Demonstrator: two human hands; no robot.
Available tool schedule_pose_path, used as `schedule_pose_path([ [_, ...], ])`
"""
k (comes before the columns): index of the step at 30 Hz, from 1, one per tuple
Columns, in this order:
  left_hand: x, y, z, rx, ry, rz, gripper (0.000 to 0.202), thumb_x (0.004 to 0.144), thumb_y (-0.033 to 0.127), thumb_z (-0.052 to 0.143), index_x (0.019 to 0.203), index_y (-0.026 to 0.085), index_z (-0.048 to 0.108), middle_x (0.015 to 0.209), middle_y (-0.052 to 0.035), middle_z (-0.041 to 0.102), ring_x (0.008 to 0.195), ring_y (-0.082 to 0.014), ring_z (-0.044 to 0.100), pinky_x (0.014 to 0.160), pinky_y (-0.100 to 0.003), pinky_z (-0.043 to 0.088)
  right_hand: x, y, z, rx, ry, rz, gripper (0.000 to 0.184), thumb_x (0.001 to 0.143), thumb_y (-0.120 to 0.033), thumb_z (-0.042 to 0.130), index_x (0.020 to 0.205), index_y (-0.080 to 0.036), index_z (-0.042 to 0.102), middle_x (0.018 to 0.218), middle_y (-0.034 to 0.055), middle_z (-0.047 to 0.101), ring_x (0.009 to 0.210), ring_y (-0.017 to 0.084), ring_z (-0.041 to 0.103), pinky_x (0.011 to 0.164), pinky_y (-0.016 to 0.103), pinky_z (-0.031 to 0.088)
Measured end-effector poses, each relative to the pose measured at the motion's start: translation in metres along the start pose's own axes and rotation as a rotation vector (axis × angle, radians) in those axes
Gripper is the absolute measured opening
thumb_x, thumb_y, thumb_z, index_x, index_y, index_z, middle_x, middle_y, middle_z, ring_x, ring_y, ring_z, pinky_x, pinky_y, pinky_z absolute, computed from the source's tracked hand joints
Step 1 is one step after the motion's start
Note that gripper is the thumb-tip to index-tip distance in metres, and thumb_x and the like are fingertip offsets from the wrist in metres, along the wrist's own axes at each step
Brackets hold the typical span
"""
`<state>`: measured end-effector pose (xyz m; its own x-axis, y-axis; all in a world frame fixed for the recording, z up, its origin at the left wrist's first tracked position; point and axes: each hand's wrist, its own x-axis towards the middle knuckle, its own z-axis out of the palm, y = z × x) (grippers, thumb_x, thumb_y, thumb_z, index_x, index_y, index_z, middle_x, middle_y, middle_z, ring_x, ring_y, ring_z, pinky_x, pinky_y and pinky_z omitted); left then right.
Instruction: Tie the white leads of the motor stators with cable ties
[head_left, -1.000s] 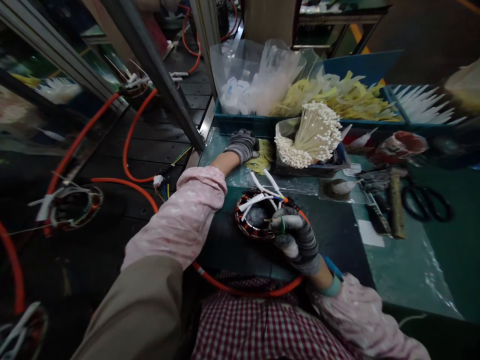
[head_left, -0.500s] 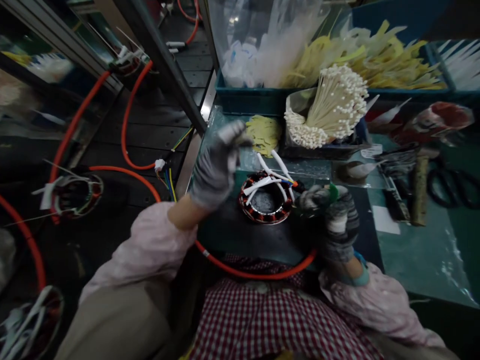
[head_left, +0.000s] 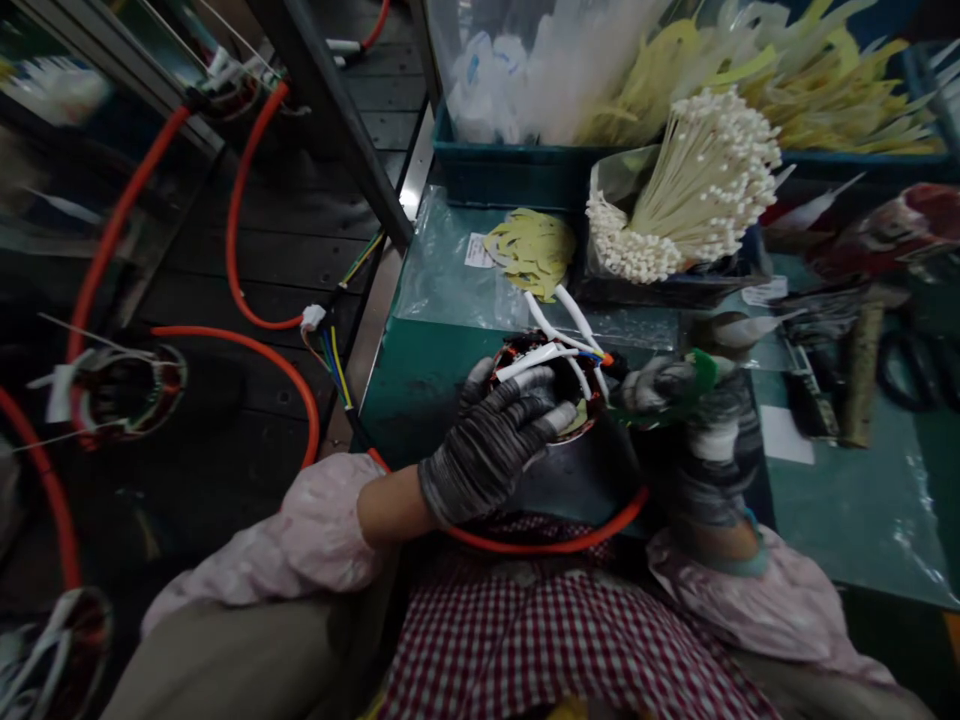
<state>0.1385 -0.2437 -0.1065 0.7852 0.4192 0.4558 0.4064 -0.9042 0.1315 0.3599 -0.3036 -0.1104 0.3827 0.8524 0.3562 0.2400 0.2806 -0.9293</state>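
We're laying the L hand [head_left: 484, 455] over the copper-wound ring [head_left: 521, 347], fingers outstretched across its 7-to-9 o'clock side; a pale yellow piece [head_left: 576, 415] is showing by the fingertips, & we can't tell if they're pinching it. The R hand [head_left: 690, 420] is sitting at 3 o'clock, fingers bent, w/ a green thing [head_left: 703, 370] showing there (too blurred to say if it's being gripped or worn). The ring's lying on the dark mat [head_left: 577, 480] in front of us, w/ yellow strips [head_left: 532, 250] at 12 o'clock.

We're judging it heavy-ish & stiff, prob. a bit slick; its windings & the blue/yellow leads [head_left: 589, 352] at 2 o'clock are likely the fragile bits, so we're favoring a hold on the outer rim, 9 & 3 o'clock, clear of the soft, light white sleeves [head_left: 576, 318].

It's looking round, hollow, reddish-brown & dark, w/ sleeves poking out at 12 & others crossing its top. An orange cable [head_left: 555, 543] is curving past at 6 o'clock.
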Motion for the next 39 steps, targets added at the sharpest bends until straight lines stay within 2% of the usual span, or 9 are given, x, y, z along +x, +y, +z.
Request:
schedule_pose_path([
  [3, -0.009, 0.013, 0.003, 0.156, 0.105, -0.093, 0.038, 0.105, 0.02, 0.067, 0.138, 0.037, 0.07, 0.114, 0.0034, 0.083, 0.128, -0.0187, 0.068, 0.132, -0.043, 0.033, -0.004, -0.022, 0.007, -0.159, 0.005, -0.138, 0.018, 0.109, -0.041, 0.064, 0.114, -0.027, 0.074, 0.096, 0.0022, 0.078, 0.08, 0.022, 0.074, 0.072, 0.037, 0.062],
  [6, -0.023, 0.014, 0.006, 0.198, 0.157, -0.018, 0.037, 0.103, 0.016, 0.065, 0.135, 0.032, 0.074, 0.114, 0.0, 0.083, 0.121, -0.0194, 0.07, 0.115, -0.037, 0.049, 0.0, -0.034, 0.017, -0.481, -0.212, -0.371, 0.022, 0.11, -0.029, 0.06, 0.127, -0.026, 0.075, 0.105, 0.006, 0.082, 0.093, 0.024, 0.077, 0.081, 0.037, 0.062],
  [12, -0.028, -0.029, -0.015, -0.262, 0.171, 0.194, 0.015, 0.109, 0.027, 0.063, 0.117, 0.023, 0.076, 0.107, -0.001, 0.083, 0.108, -0.0178, 0.079, 0.096, -0.03, 0.065, 0.01, -0.037, 0.036, -0.974, -0.445, -0.675, 0.031, 0.11, -0.018, 0.052, 0.115, -0.017, 0.082, 0.088, 0.0088, 0.08, 0.076, 0.024, 0.071, 0.067, 0.036, 0.052],
  [17, 0.003, -0.062, -0.036, -0.717, 0.198, -0.374, 0.026, 0.105, 0.044, 0.071, 0.115, 0.02, 0.075, 0.11, -0.006, 0.082, 0.099, -0.0197, 0.08, 0.09, -0.029, 0.067, 0.004, -0.032, 0.039, -1.033, -0.433, -0.674, 0.023, 0.108, -0.028, 0.062, 0.113, -0.021, 0.084, 0.091, 0.0082, 0.082, 0.081, 0.027, 0.07, 0.073, 0.039, 0.051],
  [20, 0.038, -0.076, -0.029, -0.726, -0.109, -0.573, 0.058, 0.092, 0.054, 0.082, 0.136, 0.018, 0.07, 0.131, -0.0116, 0.079, 0.118, -0.0296, 0.077, 0.103, -0.041, 0.064, 0.001, -0.026, 0.038, -0.981, -0.425, -0.632, 0.022, 0.107, -0.032, 0.065, 0.11, -0.02, 0.084, 0.096, 0.0095, 0.083, 0.086, 0.028, 0.071, 0.079, 0.04, 0.052],
  [22, 0.062, -0.083, -0.02, -0.748, -0.451, -0.478, 0.058, 0.092, 0.052, 0.081, 0.139, 0.019, 0.071, 0.128, -0.0102, 0.081, 0.118, -0.0302, 0.077, 0.107, -0.043, 0.062, 0.0, -0.023, 0.038, -0.941, -0.425, -0.612, 0.024, 0.108, -0.033, 0.066, 0.11, -0.018, 0.084, 0.102, 0.0112, 0.084, 0.09, 0.028, 0.071, 0.08, 0.04, 0.053],
  [25, 0.082, -0.086, -0.015, -0.692, -0.645, -0.372, 0.054, 0.094, 0.04, 0.075, 0.142, 0.017, 0.069, 0.128, -0.0088, 0.081, 0.115, -0.0268, 0.078, 0.106, -0.039, 0.062, -0.001, -0.022, 0.038, -0.918, -0.396, -0.595, 0.024, 0.108, -0.033, 0.065, 0.107, -0.019, 0.084, 0.1, 0.0106, 0.083, 0.088, 0.027, 0.071, 0.079, 0.039, 0.052],
  [33, 0.048, -0.056, -0.04, -0.432, -0.561, -0.335, 0.062, 0.097, 0.041, 0.07, 0.155, 0.02, 0.06, 0.126, -0.0113, 0.082, 0.111, -0.0317, 0.08, 0.1, -0.042, 0.065, -0.033, -0.031, 0.036, -0.891, -0.351, -0.579, 0.017, 0.104, -0.025, 0.069, 0.106, -0.023, 0.086, 0.088, 0.0068, 0.082, 0.085, 0.025, 0.071, 0.08, 0.04, 0.053],
  [39, 0.02, -0.037, -0.047, -0.45, -0.334, -0.26, 0.067, 0.103, 0.045, 0.067, 0.163, 0.02, 0.05, 0.161, -0.0112, 0.062, 0.142, -0.0315, 0.067, 0.119, -0.041, 0.059, -0.045, -0.038, 0.032, -0.846, -0.413, -0.569, 0.019, 0.101, -0.016, 0.071, 0.107, -0.025, 0.087, 0.097, 0.0053, 0.086, 0.092, 0.025, 0.076, 0.078, 0.039, 0.058],
])
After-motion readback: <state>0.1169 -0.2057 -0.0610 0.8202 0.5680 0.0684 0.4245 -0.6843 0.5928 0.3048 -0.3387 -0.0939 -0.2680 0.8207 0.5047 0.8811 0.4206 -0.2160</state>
